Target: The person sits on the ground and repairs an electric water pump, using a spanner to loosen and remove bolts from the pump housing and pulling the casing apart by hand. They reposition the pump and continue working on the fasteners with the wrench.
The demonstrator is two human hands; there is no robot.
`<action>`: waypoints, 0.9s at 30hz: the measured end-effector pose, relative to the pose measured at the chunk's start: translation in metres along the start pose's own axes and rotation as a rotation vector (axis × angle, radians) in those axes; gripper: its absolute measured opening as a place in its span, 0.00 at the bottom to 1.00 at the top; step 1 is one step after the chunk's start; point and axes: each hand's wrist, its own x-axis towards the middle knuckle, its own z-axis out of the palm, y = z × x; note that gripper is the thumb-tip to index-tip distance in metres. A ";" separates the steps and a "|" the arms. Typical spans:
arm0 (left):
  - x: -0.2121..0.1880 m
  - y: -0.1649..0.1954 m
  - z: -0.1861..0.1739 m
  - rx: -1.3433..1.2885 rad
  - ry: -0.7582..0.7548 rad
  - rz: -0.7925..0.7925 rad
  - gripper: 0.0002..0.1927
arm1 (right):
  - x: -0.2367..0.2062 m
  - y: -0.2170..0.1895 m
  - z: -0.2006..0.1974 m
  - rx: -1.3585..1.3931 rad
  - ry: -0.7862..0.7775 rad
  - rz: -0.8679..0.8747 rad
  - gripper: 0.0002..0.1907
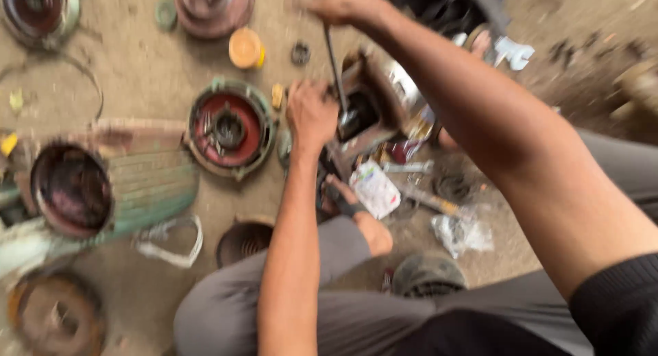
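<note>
While my right hand (340, 2) fists the rod (336, 68) top, my left hand (310, 112), fingers curled, braces the housing (373, 99); likely heavy, rigid, greasy, best gripped by its rim.

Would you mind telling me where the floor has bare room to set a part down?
Bare dirt lies between the round red-centred cover and the rusty housing, and below the green motor casing. It is crowded around the left hand, the metal rod and the plastic bags.
</note>
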 end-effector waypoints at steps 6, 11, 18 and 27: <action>-0.018 0.005 0.004 -0.083 0.078 0.003 0.17 | -0.015 0.025 -0.036 0.028 -0.368 0.077 0.26; -0.014 0.002 0.008 -0.086 0.032 -0.047 0.19 | -0.077 0.038 -0.058 -0.004 -0.114 -0.183 0.19; -0.005 -0.002 0.015 -0.056 -0.039 -0.139 0.20 | -0.274 0.037 -0.060 -0.284 -0.371 -0.149 0.12; -0.003 -0.006 0.018 -0.061 -0.077 -0.162 0.20 | -0.346 0.033 0.019 0.273 -0.173 -0.044 0.18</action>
